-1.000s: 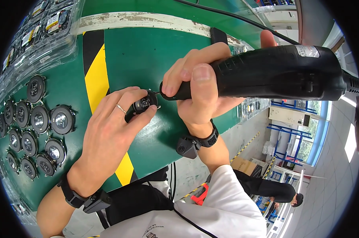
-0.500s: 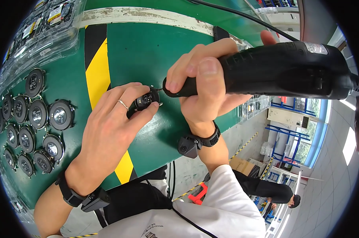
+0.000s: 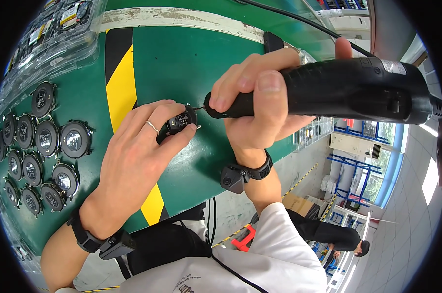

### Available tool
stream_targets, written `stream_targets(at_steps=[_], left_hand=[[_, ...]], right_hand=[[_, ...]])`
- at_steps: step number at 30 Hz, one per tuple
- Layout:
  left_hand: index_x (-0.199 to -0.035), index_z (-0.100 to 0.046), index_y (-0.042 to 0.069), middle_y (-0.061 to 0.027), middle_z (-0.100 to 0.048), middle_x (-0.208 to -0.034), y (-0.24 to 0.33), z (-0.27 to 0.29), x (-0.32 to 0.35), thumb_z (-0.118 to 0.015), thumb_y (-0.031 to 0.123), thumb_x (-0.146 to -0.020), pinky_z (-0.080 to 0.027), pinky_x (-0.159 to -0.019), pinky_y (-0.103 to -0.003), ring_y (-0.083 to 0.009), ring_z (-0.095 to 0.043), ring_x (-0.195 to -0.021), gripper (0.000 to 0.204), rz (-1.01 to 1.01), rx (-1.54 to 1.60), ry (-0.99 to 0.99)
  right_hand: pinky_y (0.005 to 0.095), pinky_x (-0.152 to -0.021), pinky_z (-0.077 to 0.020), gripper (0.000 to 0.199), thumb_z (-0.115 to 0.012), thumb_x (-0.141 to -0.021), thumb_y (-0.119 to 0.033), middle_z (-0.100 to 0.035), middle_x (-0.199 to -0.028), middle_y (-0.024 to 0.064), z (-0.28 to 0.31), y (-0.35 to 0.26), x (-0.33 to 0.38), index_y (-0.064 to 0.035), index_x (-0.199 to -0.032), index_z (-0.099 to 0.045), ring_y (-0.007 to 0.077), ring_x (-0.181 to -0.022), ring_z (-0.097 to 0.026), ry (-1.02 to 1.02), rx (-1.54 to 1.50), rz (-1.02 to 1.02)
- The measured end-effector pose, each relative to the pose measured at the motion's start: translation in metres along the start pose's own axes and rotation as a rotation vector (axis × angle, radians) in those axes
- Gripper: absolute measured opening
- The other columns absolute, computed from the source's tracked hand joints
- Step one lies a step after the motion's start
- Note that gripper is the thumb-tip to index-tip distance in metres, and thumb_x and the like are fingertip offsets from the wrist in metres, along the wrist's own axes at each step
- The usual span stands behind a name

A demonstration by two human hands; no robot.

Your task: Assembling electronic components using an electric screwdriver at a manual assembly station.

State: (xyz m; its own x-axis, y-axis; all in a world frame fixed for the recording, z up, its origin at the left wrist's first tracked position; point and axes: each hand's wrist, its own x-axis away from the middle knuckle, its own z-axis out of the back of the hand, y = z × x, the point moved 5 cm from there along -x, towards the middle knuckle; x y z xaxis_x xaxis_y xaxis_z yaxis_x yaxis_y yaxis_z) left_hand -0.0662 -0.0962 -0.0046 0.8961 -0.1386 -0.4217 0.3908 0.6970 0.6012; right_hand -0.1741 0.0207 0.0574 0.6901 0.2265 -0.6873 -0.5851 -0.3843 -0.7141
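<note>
Driving a screw into a small round part (image 3: 182, 120)
Left hand (image 3: 133, 161) pinches its rim; right hand (image 3: 260, 112) grasps the screwdriver (image 3: 348, 90) — part likely light, rigid, slippery — hold by the edges.

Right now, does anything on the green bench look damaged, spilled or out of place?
Nothing stands out. The left hand steadies a small round part, the right hand holds the electric screwdriver against it, and similar round parts lie in rows.
</note>
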Motion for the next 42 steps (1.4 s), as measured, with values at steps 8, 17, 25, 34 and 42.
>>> stream_targets(at_steps=[8, 17, 25, 34, 42], left_hand=[[-0.107, -0.074, 0.008, -0.0058, -0.059, -0.122, 0.000, 0.000, 0.000, -0.070, -0.005, -0.069, -0.055, -0.086, -0.039, -0.0267, -0.061, -0.108, 0.040, 0.011, 0.002, 0.005], [-0.106, -0.074, 0.007, -0.0062, -0.059, -0.122, 0.000, 0.000, -0.001, -0.070, -0.004, -0.069, -0.055, -0.086, -0.039, -0.0267, -0.061, -0.108, 0.039, 0.004, -0.007, 0.002], [-0.107, -0.074, 0.007, -0.0067, -0.059, -0.121, 0.000, 0.000, 0.001, -0.069, -0.003, -0.070, -0.054, -0.087, -0.040, -0.0269, -0.061, -0.108, 0.039, -0.010, -0.012, 0.006], [-0.112, -0.072, 0.005, -0.0064, -0.058, -0.136, 0.001, 0.004, -0.002, -0.071, 0.002, -0.074, -0.051, -0.101, -0.042, -0.0289, -0.057, -0.124, 0.038, -0.008, 0.036, -0.041], [-0.133, -0.062, 0.002, -0.0119, -0.053, -0.147, -0.002, 0.007, -0.009, -0.073, 0.005, -0.080, -0.043, -0.113, -0.047, -0.0344, -0.051, -0.136, 0.055, 0.046, 0.015, -0.034]], right_hand=[[0.0284, -0.045, -0.0509, 0.102, -0.058, -0.086, 0.010, -0.063, -0.079, 0.0149, -0.002, 0.000, 0.000, -0.0016, -0.159, 0.012, 0.0147, -0.048, -0.058, -0.061, 0.023, 0.027], [0.0280, -0.047, -0.0513, 0.094, -0.061, -0.086, 0.007, -0.064, -0.078, 0.0140, -0.001, 0.000, 0.001, 0.0062, -0.155, 0.003, 0.0145, -0.049, -0.060, -0.059, 0.077, 0.044], [0.0340, -0.038, -0.0474, 0.080, -0.057, -0.091, -0.008, -0.057, -0.070, 0.0123, -0.007, -0.006, 0.001, 0.0001, -0.154, -0.008, 0.0176, -0.040, -0.051, 0.020, 0.198, 0.009], [0.0367, -0.032, -0.0452, 0.072, -0.050, -0.097, -0.018, -0.053, -0.072, 0.0114, 0.000, -0.007, 0.005, -0.0104, -0.158, -0.012, 0.0197, -0.037, -0.046, 0.043, 0.203, -0.062], [0.0373, -0.033, -0.0464, 0.073, -0.047, -0.098, -0.017, -0.052, -0.078, 0.0115, 0.007, -0.016, -0.001, -0.0149, -0.161, -0.010, 0.0194, -0.039, -0.046, -0.006, 0.190, -0.014]])
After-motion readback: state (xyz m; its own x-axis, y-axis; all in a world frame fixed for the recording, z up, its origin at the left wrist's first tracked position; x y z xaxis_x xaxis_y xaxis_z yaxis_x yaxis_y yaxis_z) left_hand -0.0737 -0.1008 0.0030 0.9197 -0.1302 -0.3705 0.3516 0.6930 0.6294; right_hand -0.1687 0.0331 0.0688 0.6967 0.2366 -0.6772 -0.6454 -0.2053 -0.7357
